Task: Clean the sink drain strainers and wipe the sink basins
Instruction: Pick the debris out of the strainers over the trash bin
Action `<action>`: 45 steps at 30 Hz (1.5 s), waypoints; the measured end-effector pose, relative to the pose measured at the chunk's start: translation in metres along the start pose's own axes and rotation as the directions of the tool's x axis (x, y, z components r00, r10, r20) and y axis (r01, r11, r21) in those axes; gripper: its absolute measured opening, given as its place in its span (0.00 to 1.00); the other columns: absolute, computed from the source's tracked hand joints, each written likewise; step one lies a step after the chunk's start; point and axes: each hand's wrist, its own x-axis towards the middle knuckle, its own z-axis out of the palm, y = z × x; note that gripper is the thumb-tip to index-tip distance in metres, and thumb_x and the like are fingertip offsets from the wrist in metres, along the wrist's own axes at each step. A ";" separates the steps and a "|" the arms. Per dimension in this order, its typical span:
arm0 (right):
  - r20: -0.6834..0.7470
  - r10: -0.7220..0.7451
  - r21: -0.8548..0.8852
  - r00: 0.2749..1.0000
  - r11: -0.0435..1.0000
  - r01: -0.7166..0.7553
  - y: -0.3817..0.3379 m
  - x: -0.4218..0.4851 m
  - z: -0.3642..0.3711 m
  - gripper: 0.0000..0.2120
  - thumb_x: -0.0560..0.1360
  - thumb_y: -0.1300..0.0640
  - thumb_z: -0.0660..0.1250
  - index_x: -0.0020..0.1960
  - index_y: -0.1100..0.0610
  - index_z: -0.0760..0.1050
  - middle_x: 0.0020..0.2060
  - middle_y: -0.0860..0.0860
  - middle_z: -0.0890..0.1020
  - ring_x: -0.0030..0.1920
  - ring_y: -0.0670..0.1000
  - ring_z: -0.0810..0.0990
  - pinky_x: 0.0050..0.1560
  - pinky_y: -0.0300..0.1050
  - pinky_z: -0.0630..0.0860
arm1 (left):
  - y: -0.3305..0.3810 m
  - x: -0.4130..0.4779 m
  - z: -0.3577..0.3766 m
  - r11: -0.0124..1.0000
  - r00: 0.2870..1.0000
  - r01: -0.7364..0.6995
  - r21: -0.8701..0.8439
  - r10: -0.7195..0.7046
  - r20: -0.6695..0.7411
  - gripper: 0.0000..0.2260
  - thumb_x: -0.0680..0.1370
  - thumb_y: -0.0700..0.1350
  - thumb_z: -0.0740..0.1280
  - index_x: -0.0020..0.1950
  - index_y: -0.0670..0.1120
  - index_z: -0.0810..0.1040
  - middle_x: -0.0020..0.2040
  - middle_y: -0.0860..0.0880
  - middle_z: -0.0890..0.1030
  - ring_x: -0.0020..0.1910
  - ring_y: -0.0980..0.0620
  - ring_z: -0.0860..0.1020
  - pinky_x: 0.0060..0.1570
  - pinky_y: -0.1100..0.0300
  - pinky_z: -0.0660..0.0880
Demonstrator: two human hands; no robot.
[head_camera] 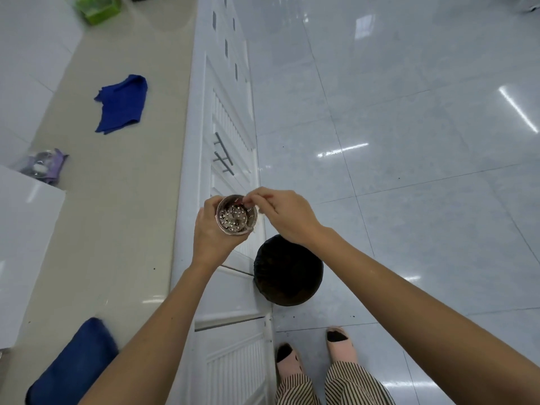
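My left hand (211,235) grips a round metal drain strainer (236,216) from below, its perforated cup tilted toward me. Bits of debris lie inside the cup. My right hand (285,214) reaches in from the right, and its fingertips pinch something small at the strainer's upper rim. Both hands hover just past the counter's front edge, above and left of a black-lined waste bin (287,270) on the floor. No sink is in view.
A crumpled blue cloth (122,103) lies on the beige counter (117,200), and a second dark blue cloth (73,366) sits at the near left. A clear bag with purple items (43,166) rests by the wall. White cabinet doors (230,141) face the glossy tiled floor.
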 end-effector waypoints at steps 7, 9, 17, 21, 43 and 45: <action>-0.147 -0.001 -0.023 0.989 1.000 -0.003 0.028 0.001 0.015 0.14 0.82 0.49 0.54 0.56 0.45 0.78 0.48 0.40 0.84 0.50 0.43 0.81 0.50 0.49 0.77 | -0.016 0.010 0.019 0.999 0.998 0.040 -0.036 -0.039 0.045 0.35 0.58 0.51 0.81 0.56 0.62 0.63 0.54 0.53 0.78 0.55 0.51 0.76 0.54 0.53 0.76; -0.024 0.011 0.021 1.000 1.000 -0.011 0.031 0.000 0.023 0.14 0.82 0.48 0.54 0.56 0.44 0.78 0.49 0.40 0.84 0.51 0.43 0.81 0.52 0.49 0.77 | -0.018 0.012 0.023 0.996 0.996 0.073 -0.049 -0.070 0.053 0.35 0.59 0.52 0.81 0.57 0.62 0.63 0.54 0.53 0.78 0.54 0.52 0.77 0.53 0.56 0.76; 0.037 -0.102 -0.248 0.994 0.963 0.108 0.040 0.016 -0.001 0.14 0.82 0.48 0.52 0.55 0.45 0.77 0.47 0.41 0.83 0.50 0.46 0.79 0.48 0.50 0.76 | -0.028 0.011 0.032 1.000 0.990 -0.005 0.011 0.003 0.139 0.35 0.59 0.47 0.82 0.56 0.58 0.64 0.49 0.60 0.76 0.50 0.57 0.76 0.48 0.72 0.70; 0.229 -0.145 -0.571 0.963 0.781 0.254 0.048 0.015 -0.002 0.16 0.83 0.48 0.49 0.61 0.48 0.74 0.53 0.43 0.81 0.54 0.48 0.78 0.41 0.44 0.71 | -0.033 0.016 0.031 0.991 0.989 -0.096 0.096 0.084 0.122 0.33 0.59 0.50 0.81 0.58 0.56 0.67 0.48 0.64 0.73 0.54 0.51 0.73 0.52 0.55 0.74; -0.153 0.102 -0.135 0.983 0.983 -0.123 0.045 -0.003 0.023 0.16 0.82 0.49 0.50 0.53 0.48 0.77 0.43 0.44 0.84 0.46 0.48 0.81 0.46 0.47 0.76 | -0.043 0.038 0.042 0.918 0.962 -0.269 0.290 0.243 0.124 0.27 0.61 0.57 0.76 0.57 0.51 0.74 0.50 0.57 0.80 0.51 0.52 0.76 0.63 0.43 0.66; -0.090 0.116 -0.053 0.989 0.991 -0.121 0.043 -0.007 0.030 0.15 0.82 0.49 0.52 0.53 0.48 0.77 0.45 0.43 0.85 0.46 0.47 0.81 0.48 0.48 0.76 | -0.044 0.038 0.046 0.887 0.942 -0.334 0.319 0.307 0.135 0.27 0.63 0.61 0.72 0.58 0.50 0.74 0.50 0.56 0.80 0.52 0.52 0.76 0.67 0.44 0.63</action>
